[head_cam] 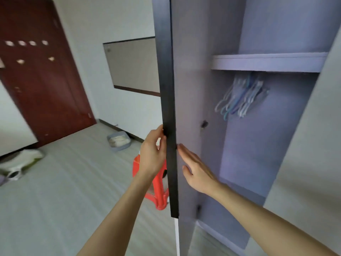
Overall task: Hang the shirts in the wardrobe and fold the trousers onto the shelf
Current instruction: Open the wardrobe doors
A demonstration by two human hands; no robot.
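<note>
The left hand (154, 154) has its grip curled round the dark edge of the grey wardrobe door (168, 108). The right hand (196, 171) lies flat against the door's inner face, grip wide. Behind the door stands an orange plastic stool (158, 189). Deeper inside the wardrobe, pale plastic hangers (239, 97) hang beneath the grey shelf (267, 62).

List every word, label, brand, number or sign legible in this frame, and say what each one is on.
None can be read in this frame.
Wardrobe door, inner panel and shelf: plain, no print.
Hangers: blurred, no markings to make out.
Brown room door: pale spots only, too blurred to tell whether any is a sticker with text.
Red stool and grey basin: no visible lettering.
</note>
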